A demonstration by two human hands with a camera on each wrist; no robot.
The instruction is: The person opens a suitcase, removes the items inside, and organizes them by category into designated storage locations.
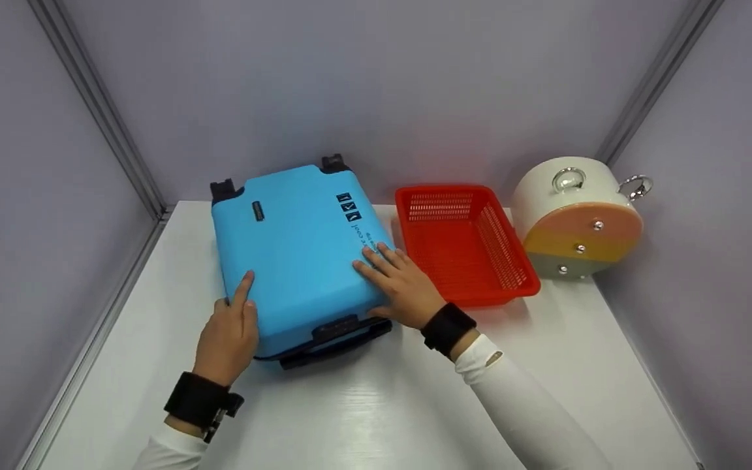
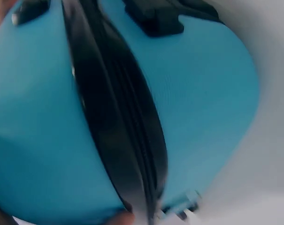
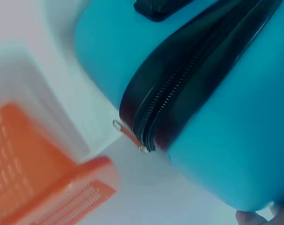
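Note:
A bright blue hard-shell suitcase (image 1: pixel 297 261) lies flat on the white table (image 1: pixel 382 405), with its black wheels (image 1: pixel 333 162) at the far end and a black handle (image 1: pixel 337 336) at the near end. My left hand (image 1: pixel 229 326) holds the near left corner, index finger straight on the lid and the other fingers curled at the side. My right hand (image 1: pixel 399 281) rests flat on the lid's near right edge, fingers straight. The wrist views show the suitcase (image 2: pixel 203 93) (image 3: pixel 235 140) close up, with its black zipper band shut and a zipper pull (image 3: pixel 127 133).
An empty red mesh basket (image 1: pixel 467 245) stands just right of the suitcase, also visible as the basket (image 3: pixel 38 154) in the right wrist view. Further right lies a white round container (image 1: pixel 575 215) with metal rings. Grey walls close in on three sides.

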